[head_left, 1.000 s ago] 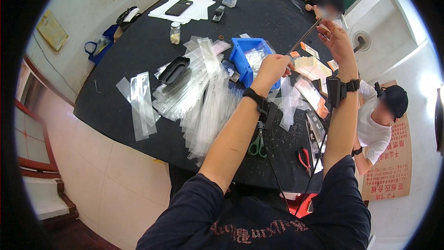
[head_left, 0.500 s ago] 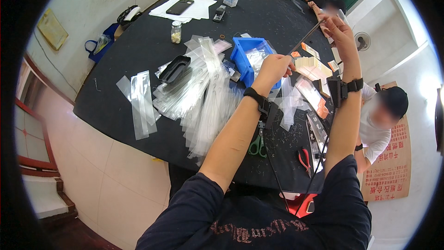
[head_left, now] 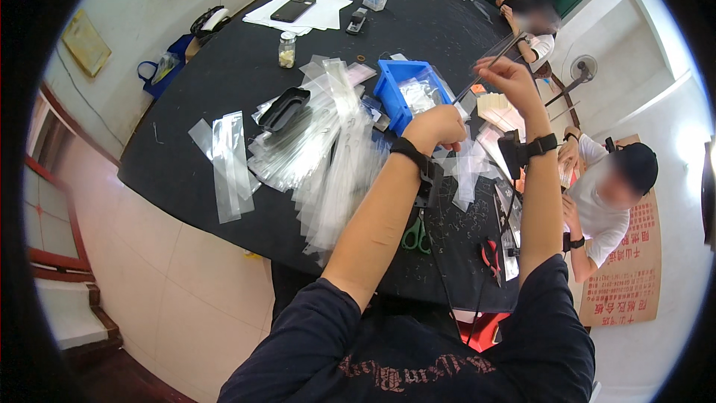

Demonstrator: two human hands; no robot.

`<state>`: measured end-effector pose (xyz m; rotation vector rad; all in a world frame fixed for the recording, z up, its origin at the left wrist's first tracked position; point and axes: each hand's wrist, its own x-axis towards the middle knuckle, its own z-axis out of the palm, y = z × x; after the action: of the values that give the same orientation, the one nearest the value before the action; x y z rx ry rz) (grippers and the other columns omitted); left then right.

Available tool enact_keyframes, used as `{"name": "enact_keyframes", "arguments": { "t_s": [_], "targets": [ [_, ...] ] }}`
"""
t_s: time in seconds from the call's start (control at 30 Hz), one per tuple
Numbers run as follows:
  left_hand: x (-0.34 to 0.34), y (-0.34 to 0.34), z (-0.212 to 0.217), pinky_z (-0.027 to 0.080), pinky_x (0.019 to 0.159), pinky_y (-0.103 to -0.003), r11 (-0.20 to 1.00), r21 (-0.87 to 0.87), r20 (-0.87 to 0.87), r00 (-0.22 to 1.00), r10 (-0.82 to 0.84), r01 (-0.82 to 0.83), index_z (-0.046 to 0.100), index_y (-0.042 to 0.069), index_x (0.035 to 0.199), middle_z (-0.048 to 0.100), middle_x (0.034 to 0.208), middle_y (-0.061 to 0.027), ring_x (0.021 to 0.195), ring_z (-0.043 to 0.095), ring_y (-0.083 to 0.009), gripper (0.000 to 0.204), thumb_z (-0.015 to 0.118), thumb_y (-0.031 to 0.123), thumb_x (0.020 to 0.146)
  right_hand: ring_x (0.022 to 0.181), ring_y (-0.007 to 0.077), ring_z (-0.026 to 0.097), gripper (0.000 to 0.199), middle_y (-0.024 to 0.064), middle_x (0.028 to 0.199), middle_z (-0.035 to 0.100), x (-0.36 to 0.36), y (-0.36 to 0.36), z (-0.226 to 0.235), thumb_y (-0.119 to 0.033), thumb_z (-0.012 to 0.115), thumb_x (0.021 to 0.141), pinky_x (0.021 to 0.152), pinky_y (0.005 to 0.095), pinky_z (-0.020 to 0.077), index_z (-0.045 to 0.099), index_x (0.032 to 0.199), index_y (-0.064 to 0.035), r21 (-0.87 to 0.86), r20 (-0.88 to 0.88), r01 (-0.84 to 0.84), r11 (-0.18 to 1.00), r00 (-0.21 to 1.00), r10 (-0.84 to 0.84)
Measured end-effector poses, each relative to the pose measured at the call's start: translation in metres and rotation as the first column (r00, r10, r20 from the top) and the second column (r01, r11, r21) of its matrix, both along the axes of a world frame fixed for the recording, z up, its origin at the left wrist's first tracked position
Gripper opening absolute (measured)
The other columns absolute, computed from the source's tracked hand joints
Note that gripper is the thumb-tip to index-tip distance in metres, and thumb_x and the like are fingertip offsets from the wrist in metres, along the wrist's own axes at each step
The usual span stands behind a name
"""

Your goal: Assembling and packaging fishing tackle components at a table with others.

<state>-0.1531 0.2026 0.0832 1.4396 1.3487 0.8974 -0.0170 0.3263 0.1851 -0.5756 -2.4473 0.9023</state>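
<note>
My left hand (head_left: 436, 128) is closed over the right edge of the blue bin, its fingers curled round the lower end of a thin dark strand (head_left: 468, 91). My right hand (head_left: 511, 78) is raised farther up and to the right, fingertips pinched at the strand's middle. The strand runs slanting up past the right hand, with what looks like a clear strip along its upper part. Behind the left hand, the blue plastic bin (head_left: 393, 97) holds small clear bags (head_left: 419, 93). A pile of long clear plastic sleeves (head_left: 335, 157) spreads left of my left forearm.
A black tray (head_left: 284, 110) lies on the sleeves. Green-handled scissors (head_left: 415, 236) and red pliers (head_left: 490, 255) lie near the table's front edge. Stacked cards (head_left: 498, 110) sit at right. A jar (head_left: 287, 51), phone (head_left: 293, 9) and stapler (head_left: 356, 21) stand farther back. A co-worker (head_left: 604, 194) sits at right.
My right hand has come down and to the left, along the strand toward my left hand. The left hand has dropped slightly. The co-worker's hands at right now show.
</note>
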Motion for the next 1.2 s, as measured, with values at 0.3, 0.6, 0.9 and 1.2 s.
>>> {"name": "enact_keyframes", "arguments": {
  "t_s": [0.3, 0.6, 0.9, 1.2],
  "targets": [
    [0.008, -0.002, 0.01, 0.051, 0.057, -0.027, 0.999, 0.016, -0.079, 0.996, -0.043, 0.044, 0.071, 0.001, 0.087, 0.07, 0.075, -0.0108, 0.063, 0.066, -0.0162, 0.019, 0.063, 0.016, 0.078, 0.084, 0.0112, 0.06, 0.017, 0.0091, 0.099, 0.068, -0.002, 0.002, -0.052, -0.016, 0.071, 0.083, 0.076, 0.026, 0.0469, 0.066, 0.081, -0.0001, -0.153, 0.084, 0.057, 0.987, 0.995, -0.045],
    [0.012, -0.012, 0.022, 0.051, 0.059, -0.029, 0.994, 0.005, -0.194, 0.976, -0.103, 0.106, 0.071, 0.002, 0.081, 0.071, 0.075, -0.0082, 0.065, 0.066, -0.0153, 0.023, 0.063, 0.023, 0.077, 0.095, 0.0132, 0.059, 0.04, 0.0072, 0.113, 0.06, 0.003, -0.007, 0.0, -0.022, 0.07, 0.084, 0.084, 0.0268, 0.0459, 0.059, 0.115, 0.0001, -0.066, -0.176, 0.163, 0.984, 0.969, -0.173],
    [0.027, -0.05, 0.07, 0.05, 0.06, -0.032, 0.949, 0.21, -0.102, 0.97, -0.22, 0.237, 0.071, 0.001, 0.077, 0.069, 0.072, -0.0099, 0.064, 0.066, -0.017, 0.031, 0.06, 0.029, 0.076, 0.074, 0.0053, 0.055, 0.03, 0.0003, 0.089, 0.063, 0.001, -0.009, 0.065, -0.026, 0.065, 0.088, 0.062, 0.0187, 0.0428, 0.066, 0.109, -0.0042, 0.045, -0.388, 0.359, 0.932, 0.866, -0.315],
    [0.025, -0.092, 0.091, 0.049, 0.058, -0.039, 0.833, 0.521, -0.175, 0.978, -0.11, 0.187, 0.067, -0.004, 0.072, 0.06, 0.059, -0.02, 0.056, 0.062, -0.029, 0.041, 0.057, 0.035, 0.078, 0.063, 0.001, 0.042, 0.017, -0.0068, 0.073, 0.053, -0.018, -0.005, 0.057, -0.019, 0.063, 0.09, 0.054, 0.0173, 0.0297, 0.065, 0.093, -0.0029, 0.062, -0.402, 0.33, 0.942, 0.872, -0.279]
  ]
}}
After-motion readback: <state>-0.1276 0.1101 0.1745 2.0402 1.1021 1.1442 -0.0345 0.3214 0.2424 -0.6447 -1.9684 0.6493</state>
